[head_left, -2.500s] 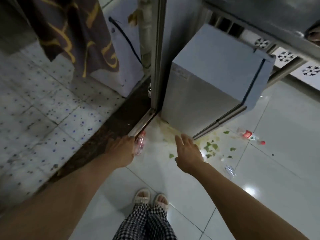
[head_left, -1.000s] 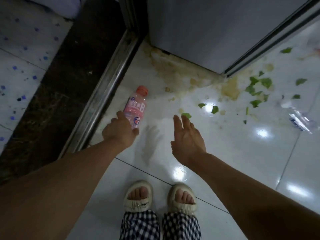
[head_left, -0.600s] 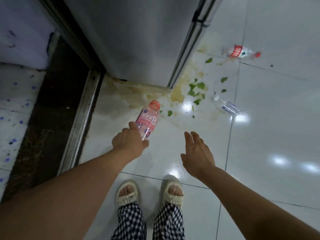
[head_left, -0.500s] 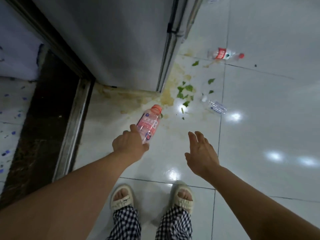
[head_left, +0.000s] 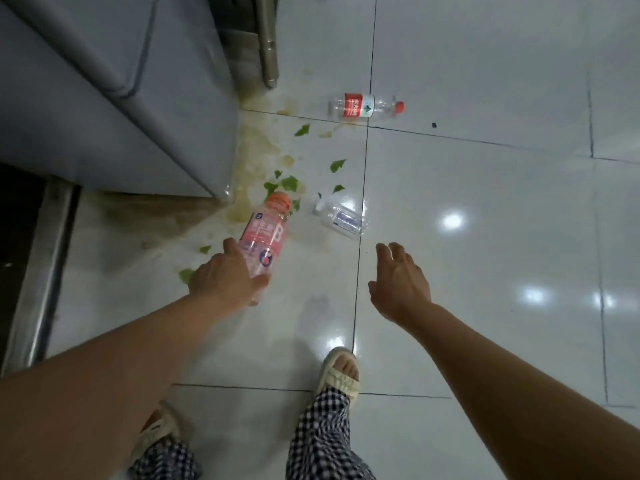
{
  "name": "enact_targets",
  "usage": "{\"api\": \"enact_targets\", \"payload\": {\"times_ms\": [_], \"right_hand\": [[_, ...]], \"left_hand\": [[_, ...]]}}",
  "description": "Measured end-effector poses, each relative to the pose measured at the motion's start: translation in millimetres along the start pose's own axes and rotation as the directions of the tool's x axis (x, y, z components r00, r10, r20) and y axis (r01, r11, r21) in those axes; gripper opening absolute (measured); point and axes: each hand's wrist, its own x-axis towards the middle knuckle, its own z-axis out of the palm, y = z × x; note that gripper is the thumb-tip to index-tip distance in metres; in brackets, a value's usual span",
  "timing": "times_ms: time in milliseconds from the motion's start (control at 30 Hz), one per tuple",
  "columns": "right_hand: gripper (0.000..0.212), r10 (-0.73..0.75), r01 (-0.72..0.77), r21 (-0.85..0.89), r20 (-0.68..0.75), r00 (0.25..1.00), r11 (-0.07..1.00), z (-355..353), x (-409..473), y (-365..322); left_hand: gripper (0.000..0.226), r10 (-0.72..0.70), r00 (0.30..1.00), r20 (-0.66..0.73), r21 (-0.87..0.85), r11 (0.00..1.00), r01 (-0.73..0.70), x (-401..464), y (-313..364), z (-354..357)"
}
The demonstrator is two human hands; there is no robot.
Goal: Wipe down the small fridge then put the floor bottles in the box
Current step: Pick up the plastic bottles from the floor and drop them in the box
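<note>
Left hand (head_left: 228, 277) is wrapped around the lower end of the pink bottle (head_left: 265, 237), fingers curled under it, thumb along the top; the bottle's base is hidden behind the hand. The bottle points away from the person, orange cap toward the fridge corner. Whether it clears the floor cannot be judged from this angle.

Right hand (head_left: 400, 282) is empty — fingers spread and loosely extended, palm down, above the white floor tiles (head_left: 485, 237), not touching anything.

Small fridge (head_left: 114, 98): grey, upper left, cut off by the frame edge; only its top and one side show. Behind it a metal leg (head_left: 268, 39) stands on the tiles, its upper part out of frame.

Clear bottle with red label (head_left: 365, 106) lies on its side, red cap to the right, well apart from both hands. A second clear bottle (head_left: 341, 216) lies crumpled just beside the pink one's cap end; label print too blurred to read.

Green leaf scraps (head_left: 289, 183) and a yellowish-brown stain (head_left: 256, 147) spread along the fridge's base. One scrap is partly hidden by the left wrist.

Box — not in the frame. Sandalled feet and checked trousers (head_left: 329, 438) at bottom edge.
</note>
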Motion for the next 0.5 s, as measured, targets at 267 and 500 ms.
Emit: {"api": "enact_targets", "payload": {"times_ms": [267, 500], "right_hand": [[0.042, -0.008, 0.008, 0.063, 0.001, 1.0, 0.998, 30, 99, 57], [0.06, -0.035, 0.038, 0.072, -0.043, 0.998, 0.997, 92, 214, 59]], "left_hand": [[0.063, 0.004, 1.0, -0.017, -0.027, 1.0, -0.005, 70, 74, 49], [0.07, 0.004, 0.997, -0.071, -0.018, 1.0, -0.005, 170, 87, 97]]}}
